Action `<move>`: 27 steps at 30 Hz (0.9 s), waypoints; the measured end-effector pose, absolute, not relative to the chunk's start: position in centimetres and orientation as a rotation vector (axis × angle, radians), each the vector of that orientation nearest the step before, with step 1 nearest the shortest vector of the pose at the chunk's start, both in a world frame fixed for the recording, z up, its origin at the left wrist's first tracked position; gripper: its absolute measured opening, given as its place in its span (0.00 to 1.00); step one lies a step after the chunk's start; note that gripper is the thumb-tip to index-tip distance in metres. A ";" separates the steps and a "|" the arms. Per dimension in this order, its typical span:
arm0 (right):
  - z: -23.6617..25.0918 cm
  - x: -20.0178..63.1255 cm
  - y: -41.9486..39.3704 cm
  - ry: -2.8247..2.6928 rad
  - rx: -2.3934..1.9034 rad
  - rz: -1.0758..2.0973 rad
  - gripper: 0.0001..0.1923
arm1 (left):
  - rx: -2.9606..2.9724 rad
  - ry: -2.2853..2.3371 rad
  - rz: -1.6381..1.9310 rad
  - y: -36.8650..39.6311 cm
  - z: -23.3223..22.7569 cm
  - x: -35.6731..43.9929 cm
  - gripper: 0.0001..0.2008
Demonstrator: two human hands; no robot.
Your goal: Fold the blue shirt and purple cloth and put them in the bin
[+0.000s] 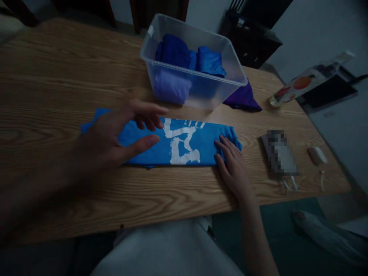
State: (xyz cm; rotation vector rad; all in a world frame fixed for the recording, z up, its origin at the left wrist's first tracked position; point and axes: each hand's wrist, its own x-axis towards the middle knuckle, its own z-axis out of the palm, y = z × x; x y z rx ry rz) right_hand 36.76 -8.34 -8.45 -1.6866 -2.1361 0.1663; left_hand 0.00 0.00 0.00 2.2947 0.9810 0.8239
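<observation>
Lying across the middle of the desk [57, 76], nearer its front edge than its back, a blue shirt [184, 143] is folded into a long flat band with a white handprint design facing up. The left hand [115, 134] sits over the shirt's left end, fingers spread and slightly curled, thumb pointing toward the print; it looms close to the camera and blurs, so whether its palm presses the cloth cannot be told. The right hand [234, 165] lies flat and open on the shirt's right end, fingers together on the fabric and the heel of the hand on the wood toward the front edge. Neither hand pinches anything.

Behind the shirt, toward the back edge, stands a clear plastic bin [161, 82] holding folded blue garments [189, 57]. A dark purple cloth [244, 97] lies on the desk just beside the bin's right wall. Toward the right edge rest a blurred flat object [280, 153] with cords trailing from it and a small pale device [317, 156], while a printed packet [304, 82] lies near the far right corner.
</observation>
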 end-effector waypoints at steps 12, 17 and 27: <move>-9.0 36.9 -8.3 -2.149 -1.720 0.106 0.25 | 2.782 1.094 0.256 0.0 -9.1 -2.6 0.37; -8.5 38.2 -8.5 -2.214 -1.813 0.036 0.26 | 2.854 1.172 0.203 -0.4 -9.6 -5.2 0.50; -9.1 40.8 -7.9 -2.193 -1.900 -0.111 0.26 | 2.842 1.412 0.286 -0.8 -10.7 -11.1 0.46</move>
